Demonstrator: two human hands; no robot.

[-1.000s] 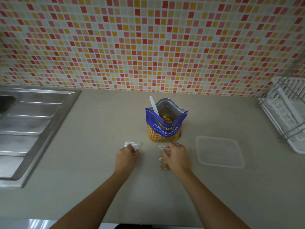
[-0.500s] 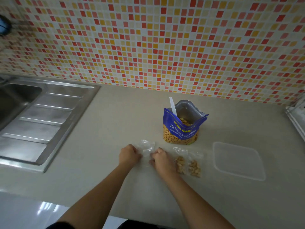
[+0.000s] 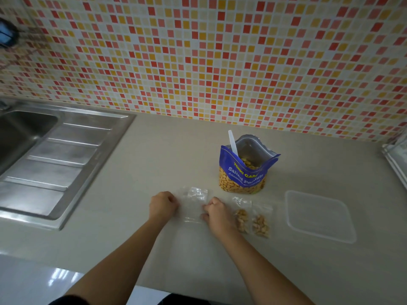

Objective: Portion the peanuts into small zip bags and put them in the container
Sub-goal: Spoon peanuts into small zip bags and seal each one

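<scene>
Countertop stock, listed near to far, each placed against the peanut pouch.

1. Left hand (image 3: 163, 205): in front of the pouch and to its left, fingers curled, pinching the left edge of the empty zip bag.
2. Right hand (image 3: 217, 211): in front of the pouch, fingers curled, pinching the right edge of the same bag.
3. Empty zip bag (image 3: 193, 202): clear, lying flat on the counter (image 3: 176, 155) between the two hands, in front and left of the pouch.
4. First filled zip bag (image 3: 241, 217): holds peanuts, lies directly in front of the pouch, just beside the right hand.
5. Second filled zip bag (image 3: 261, 223): holds peanuts, touching the first on its right.
6. Container (image 3: 319, 216): clear plastic, in front and right of the pouch, apart from the filled bags.
7. Peanut pouch (image 3: 243, 175): blue, upright, open at the top, peanuts visible inside.
8. Spoon (image 3: 232, 143): white, standing in the pouch mouth, handle leaning left.
9. Sink (image 3: 44, 155): steel with a ribbed drainer, well to the left of the pouch.
10. Tiled wall (image 3: 209, 58): red, orange and cream mosaic, behind the pouch.
</scene>
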